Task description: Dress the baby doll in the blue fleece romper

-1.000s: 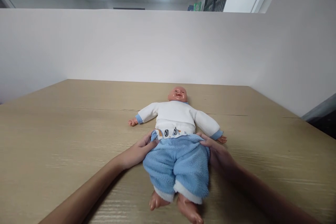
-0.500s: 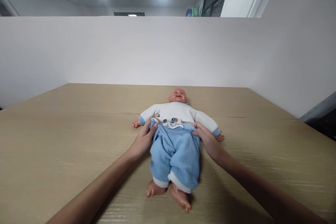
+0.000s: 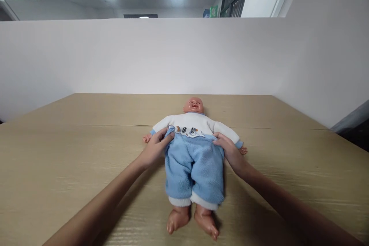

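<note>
1. Head view: a baby doll (image 3: 193,150) lies on its back near the middle of the table (image 3: 72,150), with its head toward 12 o'clock and its bare feet toward 6 o'clock.
2. It wears a white top (image 3: 198,122) with blue cuffs and a printed strip along the hem, and fluffy blue trousers (image 3: 196,177) with white leg cuffs. Its arms spread toward 9 and 3 o'clock.
3. The left hand (image 3: 154,150) pinches the trousers' waistband at the doll's 9 o'clock side, fingers closed on the fabric.
4. The right hand (image 3: 230,153) pinches the waistband at the 3 o'clock side in the same way.
5. The waistband meets the top's hem.
6. Broad wooden surface stretches away from the doll toward 9 and 3 o'clock.
7. A white partition wall (image 3: 115,57) closes the far edge at 12 o'clock and runs down the side at 2 o'clock.
</note>
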`<state>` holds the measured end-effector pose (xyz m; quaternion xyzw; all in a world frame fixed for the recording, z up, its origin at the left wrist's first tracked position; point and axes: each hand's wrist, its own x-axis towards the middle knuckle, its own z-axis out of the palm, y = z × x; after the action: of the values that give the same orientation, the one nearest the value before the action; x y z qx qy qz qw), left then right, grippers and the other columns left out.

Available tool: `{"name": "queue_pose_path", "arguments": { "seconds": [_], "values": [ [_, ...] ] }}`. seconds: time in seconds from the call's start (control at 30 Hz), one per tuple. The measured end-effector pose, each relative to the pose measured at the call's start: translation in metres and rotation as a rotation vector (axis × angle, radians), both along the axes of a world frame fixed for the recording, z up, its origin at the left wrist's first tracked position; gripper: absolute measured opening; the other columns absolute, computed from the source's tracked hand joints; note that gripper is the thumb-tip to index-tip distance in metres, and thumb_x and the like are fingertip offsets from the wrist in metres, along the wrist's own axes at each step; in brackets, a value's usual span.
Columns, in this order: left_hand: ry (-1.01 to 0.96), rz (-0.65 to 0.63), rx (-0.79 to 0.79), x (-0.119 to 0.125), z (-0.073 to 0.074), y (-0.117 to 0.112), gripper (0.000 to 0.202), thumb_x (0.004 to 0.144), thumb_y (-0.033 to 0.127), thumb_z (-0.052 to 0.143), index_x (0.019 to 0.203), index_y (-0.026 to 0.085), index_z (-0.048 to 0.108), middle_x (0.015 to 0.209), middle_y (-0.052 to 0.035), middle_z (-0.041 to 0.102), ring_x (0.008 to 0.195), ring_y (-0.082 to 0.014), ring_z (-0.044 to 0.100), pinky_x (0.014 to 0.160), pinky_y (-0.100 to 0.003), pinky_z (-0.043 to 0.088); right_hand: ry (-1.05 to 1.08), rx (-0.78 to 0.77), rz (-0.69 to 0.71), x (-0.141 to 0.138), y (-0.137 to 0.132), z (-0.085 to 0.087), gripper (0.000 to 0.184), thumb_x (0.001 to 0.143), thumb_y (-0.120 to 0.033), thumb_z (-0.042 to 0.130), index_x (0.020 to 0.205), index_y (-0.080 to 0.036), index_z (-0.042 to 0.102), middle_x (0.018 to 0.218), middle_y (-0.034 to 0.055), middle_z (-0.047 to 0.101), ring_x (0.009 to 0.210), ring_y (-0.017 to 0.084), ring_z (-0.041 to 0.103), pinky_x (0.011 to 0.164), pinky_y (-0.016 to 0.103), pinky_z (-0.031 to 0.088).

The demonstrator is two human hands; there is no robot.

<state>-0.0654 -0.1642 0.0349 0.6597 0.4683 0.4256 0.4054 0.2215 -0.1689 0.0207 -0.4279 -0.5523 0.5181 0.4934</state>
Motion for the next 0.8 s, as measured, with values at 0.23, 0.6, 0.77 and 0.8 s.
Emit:
{"name": "queue_pose_path", "arguments": {
  "seconds": [0.23,0.6,0.77,0.8],
  "values": [
    [0.034,0.076,0.042,0.013,-0.013,0.043,0.039,0.101,0.057,0.055,0.103,0.02,0.066,0.103,-0.0027,0.07,0.105,-0.025,0.06,0.094,-0.033,0.047,-0.056,0.069,-0.18,-0.006,0.032,0.003,0.025,0.076,-0.044,0.073,0.081,-0.024,0.059,0.082,-0.0033,0.055,0.086,0.02,0.049,0.082,0.032,0.038],
    [-0.139,-0.066,-0.14,-0.004,-0.044,0.026,0.057,0.1,0.067,0.055,0.13,0.021,0.072,0.133,-0.0088,0.075,0.13,-0.0336,0.062,0.115,-0.043,0.046,0.205,-0.183,-0.086,0.007,0.024,-0.03,0.035,0.086,-0.06,0.078,0.098,-0.028,0.077,0.113,0.0038,0.08,0.119,0.03,0.067,0.115,0.042,0.048],
    [-0.301,0.019,-0.226,0.002,-0.045,0.022,0.057,0.099,0.065,0.061,0.138,0.025,0.069,0.156,-0.0096,0.062,0.148,-0.0336,0.052,0.124,-0.041,0.039,0.428,-0.345,-0.008,0.005,0.022,-0.035,0.031,0.092,-0.051,0.074,0.11,-0.027,0.077,0.113,0.0055,0.082,0.125,0.031,0.07,0.117,0.044,0.052],
    [-0.3,0.014,-0.228,0.002,-0.046,0.023,0.057,0.099,0.064,0.061,0.14,0.025,0.068,0.155,-0.0101,0.063,0.148,-0.0339,0.052,0.124,-0.042,0.039,0.436,-0.349,0.01,0.005,0.024,-0.036,0.03,0.092,-0.05,0.074,0.11,-0.027,0.077,0.113,0.0053,0.082,0.126,0.031,0.07,0.119,0.044,0.051]
  ]
}}
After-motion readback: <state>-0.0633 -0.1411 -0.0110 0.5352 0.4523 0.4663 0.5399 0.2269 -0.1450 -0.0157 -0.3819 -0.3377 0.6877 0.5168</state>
